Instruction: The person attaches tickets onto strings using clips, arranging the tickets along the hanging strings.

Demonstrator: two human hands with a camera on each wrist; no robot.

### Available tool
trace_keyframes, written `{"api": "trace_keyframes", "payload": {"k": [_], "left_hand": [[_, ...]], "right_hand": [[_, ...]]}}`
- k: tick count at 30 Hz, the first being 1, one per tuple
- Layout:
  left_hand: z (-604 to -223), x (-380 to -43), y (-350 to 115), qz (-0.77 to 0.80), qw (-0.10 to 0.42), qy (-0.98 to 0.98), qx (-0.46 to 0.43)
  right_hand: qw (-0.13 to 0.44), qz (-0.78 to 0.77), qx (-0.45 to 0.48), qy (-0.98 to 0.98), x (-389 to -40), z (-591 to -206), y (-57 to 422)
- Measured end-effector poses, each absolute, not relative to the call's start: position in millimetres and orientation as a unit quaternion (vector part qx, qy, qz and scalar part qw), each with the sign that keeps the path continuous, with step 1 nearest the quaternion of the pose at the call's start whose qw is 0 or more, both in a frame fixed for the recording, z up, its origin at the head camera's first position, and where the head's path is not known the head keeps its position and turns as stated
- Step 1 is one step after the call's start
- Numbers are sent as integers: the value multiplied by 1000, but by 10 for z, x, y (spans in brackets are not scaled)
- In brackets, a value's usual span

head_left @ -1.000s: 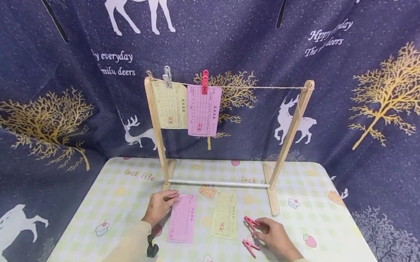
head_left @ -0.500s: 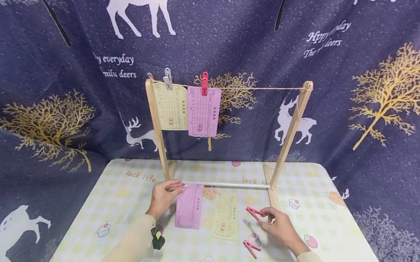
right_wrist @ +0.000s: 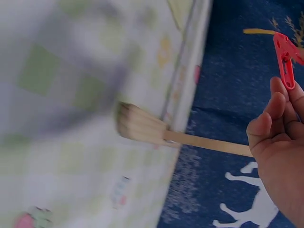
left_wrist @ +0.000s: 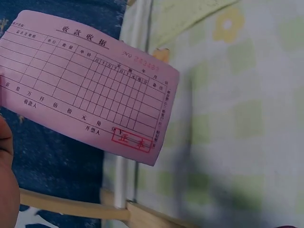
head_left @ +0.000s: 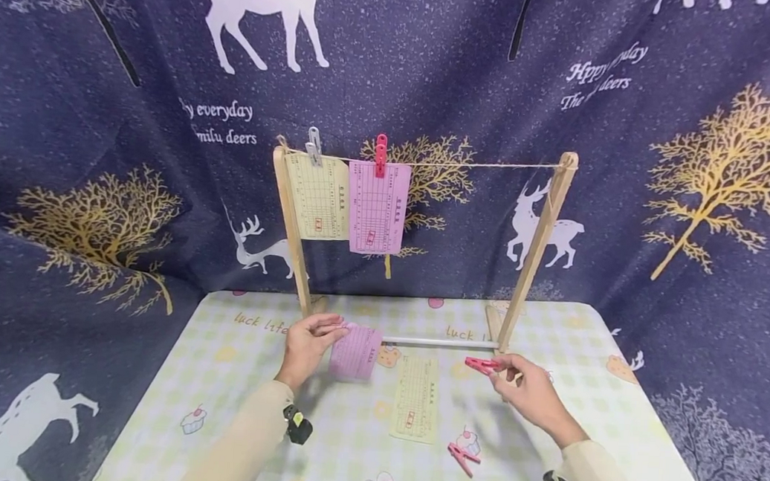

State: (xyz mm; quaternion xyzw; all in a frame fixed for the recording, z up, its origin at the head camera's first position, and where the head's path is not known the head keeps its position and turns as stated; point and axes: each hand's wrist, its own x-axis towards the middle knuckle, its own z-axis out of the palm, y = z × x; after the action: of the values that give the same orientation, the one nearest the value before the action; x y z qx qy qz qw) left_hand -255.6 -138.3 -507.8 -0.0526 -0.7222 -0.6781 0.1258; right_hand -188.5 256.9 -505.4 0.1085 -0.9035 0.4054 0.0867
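My left hand pinches a pink receipt slip by its upper left corner, held up in front of the rack's left post. The left wrist view shows the printed face of this slip, a red stamp at one end. In my right hand, pinched between thumb and fingers, is a red clothespin, lifted near the right post. A yellow receipt slip lies flat on the table between my hands. Below the right hand another red clothespin rests on the cloth.
A wooden rack stands at the back, with a string between its posts. From its left half hang a yellow slip under a grey clothespin and a pink slip under a red clothespin. A white bar joins the posts low down.
The pink slip has come up off the table in my left hand, moving forward and slightly right. My right hand has picked up one red clothespin and moved it forward and right.
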Motion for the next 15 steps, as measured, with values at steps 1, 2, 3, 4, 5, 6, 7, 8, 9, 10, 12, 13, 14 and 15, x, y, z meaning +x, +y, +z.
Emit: {"api": "trace_keyframes", "payload": {"k": [1,2,3,4,5,6,7,8,9,10,12,13,14,15], "left_hand": [[-5046,-2557,-1372,-679,127,-721,-53],[-5017,-2561,-1365,-681,126,-719,-52],[-4984,-2563,-1356,-682,124,-719,-51],[-4952,-2566,-1347,-684,123,-718,-48],[-4925,-2573,-1342,-685,122,-717,-46],[-4897,-2583,-1335,-688,120,-715,-45],[-4864,-2591,-1326,-691,118,-712,-43],[-4832,-2602,-1317,-692,118,-711,-42],[-4796,-2613,-1306,-691,119,-712,-44],[-4767,-2627,-1297,-690,120,-712,-46],[-4700,-2652,-1274,-691,119,-712,-52],[-4661,-2661,-1262,-688,118,-714,-55],[-4622,-2671,-1250,-686,117,-715,-61],[-4578,-2681,-1238,-683,116,-718,-67]], "right_hand": [[93,406,112,-902,-1906,-5017,2580],[100,405,116,-901,-1927,-4979,2589],[108,403,120,-901,-1947,-4943,2598],[115,402,126,-900,-1963,-4906,2603],[121,401,132,-899,-1982,-4871,2607],[127,400,137,-897,-1999,-4838,2610],[132,398,143,-897,-2016,-4804,2611],[136,396,148,-896,-2030,-4771,2612],[140,394,153,-896,-2043,-4734,2613],[142,392,157,-895,-2054,-4701,2612],[144,389,164,-895,-2074,-4635,2615],[145,386,167,-896,-2081,-4600,2619],[145,384,169,-896,-2087,-4561,2622],[146,382,173,-896,-2095,-4522,2627]]}}
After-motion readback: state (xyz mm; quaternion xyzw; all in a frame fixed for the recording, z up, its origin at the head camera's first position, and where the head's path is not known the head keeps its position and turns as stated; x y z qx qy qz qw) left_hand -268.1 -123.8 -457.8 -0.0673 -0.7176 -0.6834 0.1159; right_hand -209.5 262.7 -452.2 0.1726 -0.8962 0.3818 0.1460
